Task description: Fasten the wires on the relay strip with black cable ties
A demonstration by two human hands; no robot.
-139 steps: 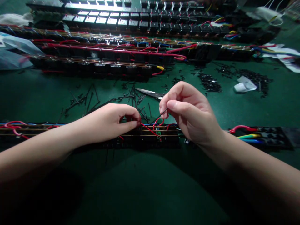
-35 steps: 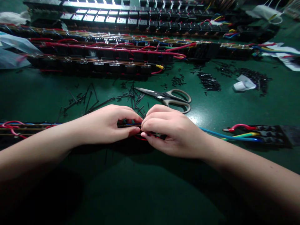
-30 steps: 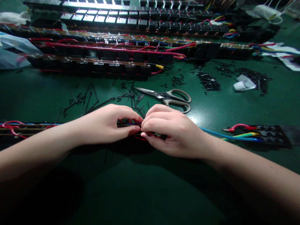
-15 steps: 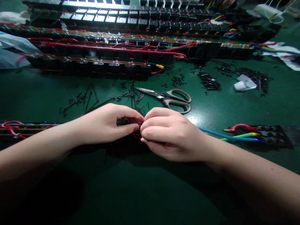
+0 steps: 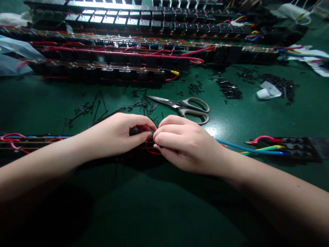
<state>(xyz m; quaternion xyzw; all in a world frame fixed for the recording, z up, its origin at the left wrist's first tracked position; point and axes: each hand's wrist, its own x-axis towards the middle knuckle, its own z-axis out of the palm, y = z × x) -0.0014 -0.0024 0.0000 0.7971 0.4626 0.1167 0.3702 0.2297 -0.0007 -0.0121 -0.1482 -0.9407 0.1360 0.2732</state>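
My left hand (image 5: 125,132) is curled, with thumb and fingertips drawn together above a long black strip of wired parts (image 5: 28,141). What it pinches is hidden. My right hand (image 5: 183,142) meets it from the right, its fingers bent and pressed together on something too small to make out. A thin red wire (image 5: 150,151) loops below the fingertips. From under the right hand a blue cable (image 5: 239,148) runs to a black terminal block (image 5: 295,149), where a red lead (image 5: 266,139) and a yellow-green one also end.
Grey-handled scissors (image 5: 182,107) lie just beyond my hands. Thin black strips like cable ties (image 5: 96,109) are scattered to their left, with more black bits (image 5: 230,89) at right, near a crumpled white wrapper (image 5: 268,91). Rows of similar wired assemblies (image 5: 108,56) fill the back.
Both hands have shifted slightly. My right hand has moved a little up and left, and more of the red wire loop shows beneath the fingertips.
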